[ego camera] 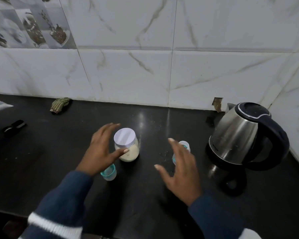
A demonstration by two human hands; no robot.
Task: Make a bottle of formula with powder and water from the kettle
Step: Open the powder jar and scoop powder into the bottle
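On the dark, glossy worktop (145, 195) a clear jar (127, 149) of pale powder stands upright with its white lid (125, 136) on, roughly in the middle of the view. The left hand (102, 150) hovers just beside the jar with its fingers spread apart, the thumb reaching across the front of the glass; whether the thumb actually touches it is hard to tell. Below that hand, near the wrist, a small teal-rimmed cap (109, 173) sits on the worktop. The right hand (181, 171) is also spread wide and grips nothing, held above the worktop to the right of the jar. Behind its fingers stands the baby bottle (185, 147), clear with teal markings and largely hidden by the hand, so its top cannot be made out well. Further right, near the corner of the marble-patterned wall tiles (162, 75), a stainless steel kettle (236, 137) with a black lid and handle rests on its black base. At the far left, a striped cloth (60, 104) lies against the wall, and a small black object (15, 127) lies near the edge. Both forearms wear dark blue sleeves (64, 200) with white bands.
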